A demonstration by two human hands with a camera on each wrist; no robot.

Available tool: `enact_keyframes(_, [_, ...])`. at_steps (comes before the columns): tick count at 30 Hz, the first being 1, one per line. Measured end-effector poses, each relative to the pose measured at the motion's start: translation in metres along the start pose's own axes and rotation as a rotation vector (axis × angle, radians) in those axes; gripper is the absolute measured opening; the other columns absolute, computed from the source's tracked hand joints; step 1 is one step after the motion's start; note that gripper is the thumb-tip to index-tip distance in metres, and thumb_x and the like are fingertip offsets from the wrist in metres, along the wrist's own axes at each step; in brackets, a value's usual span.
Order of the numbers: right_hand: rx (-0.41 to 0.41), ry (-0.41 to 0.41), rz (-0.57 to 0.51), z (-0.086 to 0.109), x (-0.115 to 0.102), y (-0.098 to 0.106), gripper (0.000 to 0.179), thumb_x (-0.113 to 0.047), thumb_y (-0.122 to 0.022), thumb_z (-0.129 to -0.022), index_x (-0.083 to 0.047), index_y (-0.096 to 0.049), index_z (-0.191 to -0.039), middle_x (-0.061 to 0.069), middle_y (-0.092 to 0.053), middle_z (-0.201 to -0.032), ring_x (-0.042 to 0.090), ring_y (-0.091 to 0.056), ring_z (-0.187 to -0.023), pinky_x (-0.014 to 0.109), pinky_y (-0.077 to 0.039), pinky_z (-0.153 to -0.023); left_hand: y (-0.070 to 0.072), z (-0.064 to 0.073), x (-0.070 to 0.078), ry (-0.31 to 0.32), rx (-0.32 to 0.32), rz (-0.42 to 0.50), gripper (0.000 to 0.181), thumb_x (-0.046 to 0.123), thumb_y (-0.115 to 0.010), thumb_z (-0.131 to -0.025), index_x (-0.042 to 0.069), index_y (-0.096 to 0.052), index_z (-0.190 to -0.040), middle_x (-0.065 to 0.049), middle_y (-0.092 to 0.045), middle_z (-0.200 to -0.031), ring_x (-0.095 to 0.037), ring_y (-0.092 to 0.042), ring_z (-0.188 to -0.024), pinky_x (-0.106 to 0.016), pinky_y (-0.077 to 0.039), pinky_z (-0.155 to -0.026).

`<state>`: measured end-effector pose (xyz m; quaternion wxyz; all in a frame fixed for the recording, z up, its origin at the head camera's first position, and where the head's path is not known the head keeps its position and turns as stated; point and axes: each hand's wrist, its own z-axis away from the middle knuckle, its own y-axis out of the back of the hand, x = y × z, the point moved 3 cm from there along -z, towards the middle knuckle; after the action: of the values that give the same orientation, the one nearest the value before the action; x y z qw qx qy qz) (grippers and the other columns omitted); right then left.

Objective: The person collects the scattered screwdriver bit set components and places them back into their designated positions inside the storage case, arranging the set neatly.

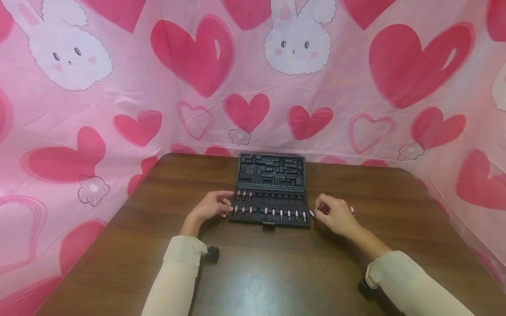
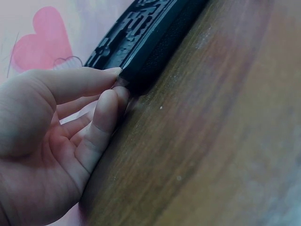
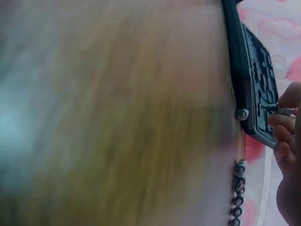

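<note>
A black socket case (image 1: 276,203) lies on the table with its lid raised. Several silver bit sockets (image 1: 281,215) sit in its front row, and three more (image 1: 244,195) stand at the left of its back row. At the case's left edge, my left hand (image 1: 209,206) touches the side with its fingertips; the left wrist view shows thumb and fingers at the corner. Just off the right edge, my right hand (image 1: 336,215) pinches a small silver bit socket (image 3: 285,111) between thumb and fingers.
Beside the case in the right wrist view is a loose socket (image 3: 242,114); several more sockets (image 3: 237,200) stand in a line. The lid (image 1: 271,170) leans back toward a pink heart-patterned cloth (image 1: 276,96) behind the brown wooden table (image 1: 253,263).
</note>
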<state>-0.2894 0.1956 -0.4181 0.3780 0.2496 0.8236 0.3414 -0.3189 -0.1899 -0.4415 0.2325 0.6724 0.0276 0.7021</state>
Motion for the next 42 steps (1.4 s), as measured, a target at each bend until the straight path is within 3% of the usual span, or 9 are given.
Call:
enact_keyframes(8, [0.005,-0.017,-0.025,-0.005,-0.006,-0.011,0.016,-0.004,-0.073,-0.078,-0.014,-0.063,-0.085,-0.009,-0.061,-0.073,0.010,-0.056,-0.065,0.030,-0.046,-0.058,-0.001,0.000,0.001,-0.003,0.000,0.000,0.051,-0.004,-0.066,-0.086,-0.002,-0.054,-0.135,-0.013,-0.065,-0.087,-0.022,-0.062,-0.071,-0.036,-0.057,-0.064])
enact_keyframes(17, [0.037,0.034,-0.063,-0.013,-0.015,-0.023,0.015,-0.004,-0.073,-0.076,-0.012,-0.065,-0.085,-0.009,-0.063,-0.073,0.009,-0.056,-0.064,0.029,-0.048,-0.057,-0.001,-0.002,0.000,0.008,0.002,-0.001,0.051,-0.005,-0.065,-0.085,-0.002,-0.054,-0.135,-0.013,-0.065,-0.087,-0.022,-0.062,-0.071,-0.036,-0.057,-0.063])
enact_keyframes(42, [-0.050,-0.094,-0.150,-0.042,-0.041,-0.058,0.008,-0.006,-0.073,-0.083,-0.006,-0.069,-0.091,-0.004,-0.068,-0.077,0.012,-0.061,-0.069,0.033,-0.051,-0.065,-0.001,-0.001,-0.001,0.014,0.009,-0.016,0.051,-0.002,-0.065,-0.087,0.000,-0.054,-0.136,-0.014,-0.064,-0.091,-0.023,-0.061,-0.072,-0.035,-0.057,-0.065])
